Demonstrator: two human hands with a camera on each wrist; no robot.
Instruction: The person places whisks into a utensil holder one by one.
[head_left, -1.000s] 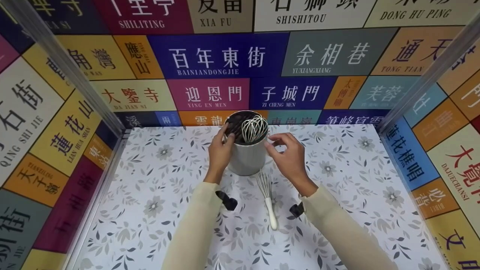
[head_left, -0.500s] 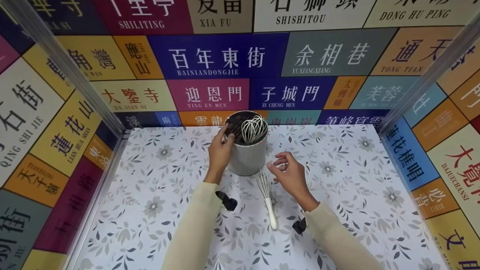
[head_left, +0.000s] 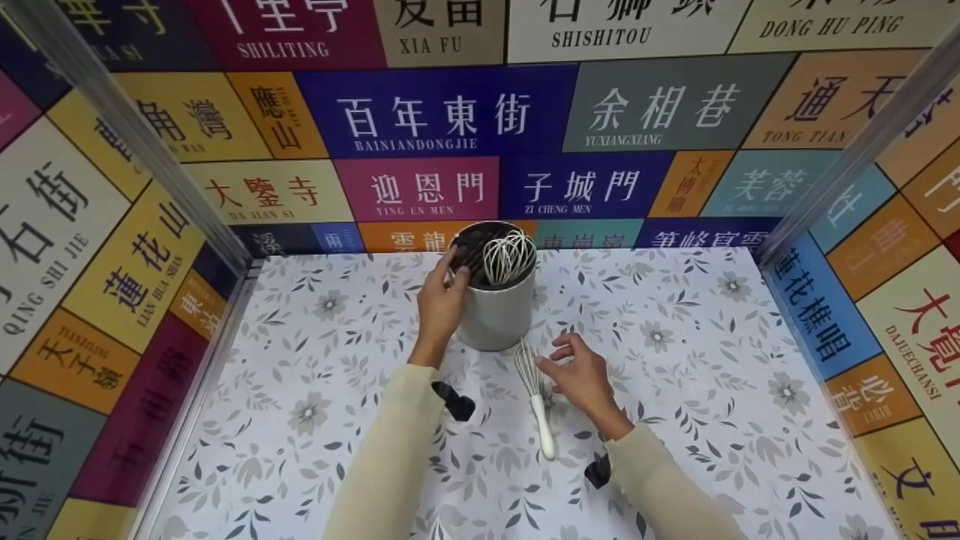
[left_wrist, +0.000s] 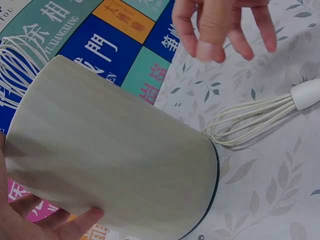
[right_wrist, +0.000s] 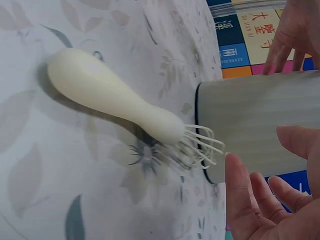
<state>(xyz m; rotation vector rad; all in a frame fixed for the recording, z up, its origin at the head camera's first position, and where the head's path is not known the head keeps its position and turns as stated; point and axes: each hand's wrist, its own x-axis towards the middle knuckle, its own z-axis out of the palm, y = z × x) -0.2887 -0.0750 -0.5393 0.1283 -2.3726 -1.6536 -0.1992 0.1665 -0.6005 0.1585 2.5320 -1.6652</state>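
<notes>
A pale grey utensil holder [head_left: 496, 319] stands upright at the back of the table. Inside it is a dark ridged insert [head_left: 471, 247], with a whisk [head_left: 510, 259] sticking out wire end up. My left hand [head_left: 441, 300] holds the holder at its upper left side, thumb by the rim; in the left wrist view, fingers [left_wrist: 82, 225] lie against its wall. In front, a second whisk [head_left: 541, 427] with a white handle lies on the table, its wires near the holder's base. My right hand [head_left: 581, 375] hovers right of those wires, fingers loosely bent and holding nothing.
A white floral cloth [head_left: 315, 465] covers the table. Printed panels [head_left: 435, 112] with place names enclose it at the back and both sides. Clear posts [head_left: 847, 157] stand at the back corners.
My right hand has come away from the holder's right side and moved down and toward me, beside the lying whisk's wires. The left hand and both whisks have stayed put.
</notes>
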